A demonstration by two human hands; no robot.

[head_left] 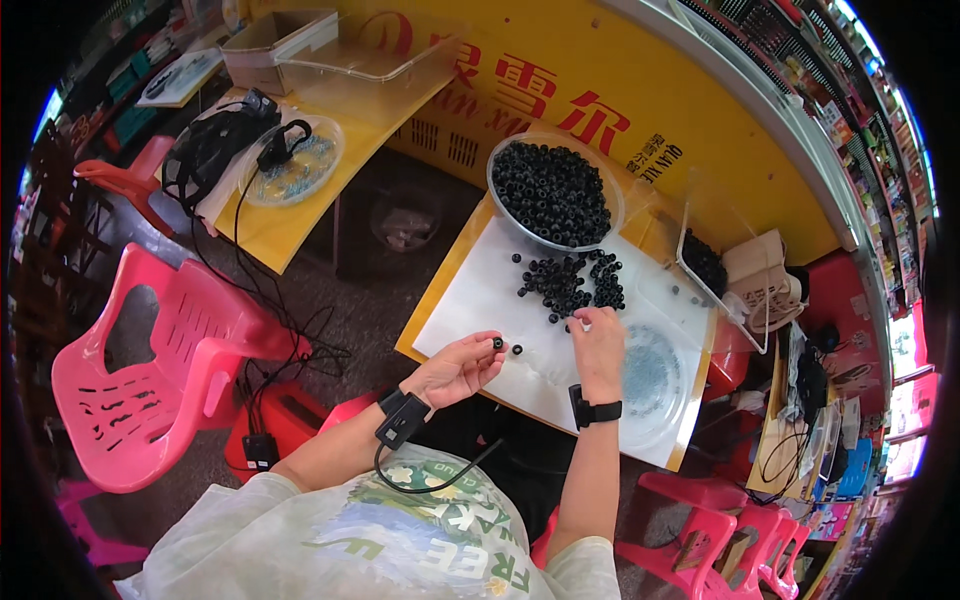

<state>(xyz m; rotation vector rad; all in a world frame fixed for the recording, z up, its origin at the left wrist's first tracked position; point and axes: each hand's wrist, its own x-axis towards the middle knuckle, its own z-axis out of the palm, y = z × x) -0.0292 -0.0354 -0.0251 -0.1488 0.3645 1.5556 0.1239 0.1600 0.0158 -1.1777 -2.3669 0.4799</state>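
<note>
Left hand [458,368]: palm up over the near left part of the white sheet, grip pinched together on one small black ring [497,343] at the fingertips.
Right hand [598,345]: back up, reaching toward the near edge of the loose rings; fingertips curled down on the sheet, grip partly hidden, cannot tell whether anything is caught in it.
Stray ring [517,350]: lying alone on the sheet, just beside the left fingertips, between the two hands.
Loose rings [570,280]: scattered black heap on the sheet, between the bowl and the right hand.
Bowl [500,205]: clear, round, piled full of black rings, at the far end of the bench.
White sheet [480,300]: spread flat over the yellow bench [440,290], carrying rings and hands.
Clear lid [652,385]: round, see-through, just right of the right hand, holding pale bluish small parts too fine to tell.
Clear tub [705,262]: tilted at the far right edge, dark rings inside.
Wrists: black band on each, cable trailing from the left one.
Pink chair [150,370]: well apart, left of the bench.
</note>
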